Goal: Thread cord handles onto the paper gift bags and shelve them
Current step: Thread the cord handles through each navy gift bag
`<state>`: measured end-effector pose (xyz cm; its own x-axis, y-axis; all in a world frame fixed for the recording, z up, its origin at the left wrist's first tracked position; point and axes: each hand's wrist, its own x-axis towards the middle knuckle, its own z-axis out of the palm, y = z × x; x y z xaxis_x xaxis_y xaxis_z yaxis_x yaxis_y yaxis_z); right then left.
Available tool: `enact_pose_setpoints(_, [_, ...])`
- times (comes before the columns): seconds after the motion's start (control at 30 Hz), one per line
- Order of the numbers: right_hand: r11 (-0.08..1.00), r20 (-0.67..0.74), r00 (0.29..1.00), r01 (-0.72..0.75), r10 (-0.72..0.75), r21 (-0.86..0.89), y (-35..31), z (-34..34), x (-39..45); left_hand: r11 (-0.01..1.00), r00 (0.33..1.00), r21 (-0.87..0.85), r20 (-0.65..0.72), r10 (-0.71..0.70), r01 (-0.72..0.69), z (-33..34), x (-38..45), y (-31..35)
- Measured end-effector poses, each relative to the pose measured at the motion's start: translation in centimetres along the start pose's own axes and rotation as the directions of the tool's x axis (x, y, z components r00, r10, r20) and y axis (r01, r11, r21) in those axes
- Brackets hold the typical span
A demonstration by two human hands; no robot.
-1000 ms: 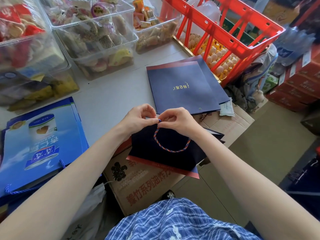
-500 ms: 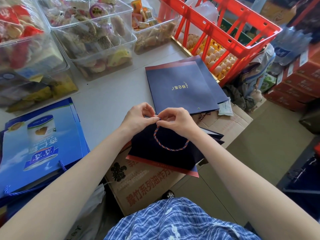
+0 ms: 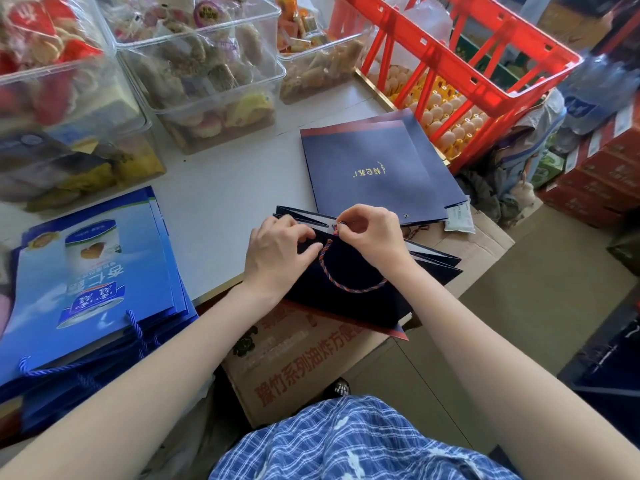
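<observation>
A: Fig. 1, head view. Why do you hold the navy gift bag over the table's near edge, above the cardboard carton?

B: Likely so its open mouth faces you; your left hand grips the bag's top edge, thumb pressed on the front panel, to steady the eyelet; your right hand pinches the upper end of the twisted cord handle, whose loop hangs against the panel; your 2 hands sit close together, nearly touching.

A: And the flat navy bags beyond?

B: They lie just beyond your hands, plausibly the unthreaded supply, since 1 bare eyelet shows; the blue printed bags at your left already carry cords.

A: What stays hidden?

B: The eyelet being worked lies under your fingers; whether the cord end is knotted cannot be told; no shelf is in view.
</observation>
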<state>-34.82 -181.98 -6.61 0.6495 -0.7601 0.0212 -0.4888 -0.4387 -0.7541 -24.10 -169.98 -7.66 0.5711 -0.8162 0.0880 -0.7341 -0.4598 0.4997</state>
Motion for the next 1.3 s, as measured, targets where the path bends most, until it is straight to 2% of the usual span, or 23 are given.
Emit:
enact_pose_setpoints(0.07, [1.000, -0.033, 0.999, -0.010, 0.010, 0.023, -0.1, 0.0, 0.0, 0.997, 0.995, -0.016, 0.052, -0.080, 0.081, 0.5, -0.3, 0.5])
enact_pose_setpoints(0.17, [0.998, 0.020, 1.000, -0.015, 0.014, 0.064, -0.4, 0.1, -0.2, 0.962, 0.966, -0.122, 0.112, -0.231, 0.244, 1.0, 0.4, 1.4])
enact_pose_setpoints(0.3, [0.996, 0.007, 1.000, 0.000, -0.001, 0.089, 0.1, -0.3, -0.3, 0.918, 0.948, -0.247, 0.152, -0.280, 0.311, 1.3, 1.5, 1.8])
enact_pose_setpoints(0.5, [0.998, 0.026, 0.998, 0.050, -0.051, 0.028, 0.4, -0.8, -0.3, 0.900, 0.940, -0.303, 0.230, -0.251, 0.314, 0.9, 1.6, 2.0])
enact_pose_setpoints(0.67, [0.996, 0.156, 0.985, 0.079, -0.071, -0.048, 0.7, -1.0, 0.0, 0.874, 0.934, -0.361, 0.264, -0.239, 0.326, 0.4, 1.2, 1.5])
enact_pose_setpoints(0.77, [0.997, 0.219, 0.973, 0.074, -0.069, -0.014, 0.7, -1.4, 0.0, 0.850, 0.929, -0.405, 0.286, -0.234, 0.339, 0.1, 1.1, 1.0])
enact_pose_setpoints(0.87, [0.999, 0.150, 0.989, -0.002, -0.006, 0.054, 1.3, -2.3, 0.4, 0.822, 0.924, -0.453, 0.315, -0.215, 0.346, 0.0, 1.0, 0.4])
enact_pose_setpoints(0.97, [0.998, 0.085, 0.996, 0.040, -0.036, -0.054, 2.5, -2.7, 0.5, 0.791, 0.924, -0.503, 0.328, -0.197, 0.348, -0.4, 0.8, -0.2])
enact_pose_setpoints(1.07, [0.986, 0.087, 0.994, 0.082, -0.070, -0.143, 2.8, -2.6, 0.7, 0.804, 0.920, -0.493, 0.356, -0.163, 0.333, -0.7, 0.8, -0.5])
enact_pose_setpoints(1.17, [0.986, 0.199, 0.980, 0.020, 0.013, -0.164, 2.0, -2.6, 1.5, 0.821, 0.917, -0.483, 0.383, -0.115, 0.305, -0.9, 0.5, -1.0])
enact_pose_setpoints(1.23, [0.990, 0.260, 0.965, 0.003, 0.034, -0.144, 1.3, -2.5, 1.5, 0.850, 0.923, -0.447, 0.370, -0.107, 0.278, -1.2, 0.4, -1.3])
enact_pose_setpoints(1.3, [0.988, 0.269, 0.963, 0.046, -0.005, -0.147, 1.0, -2.3, 1.3, 0.872, 0.961, -0.429, 0.238, -0.144, 0.236, -1.8, 0.6, -1.3])
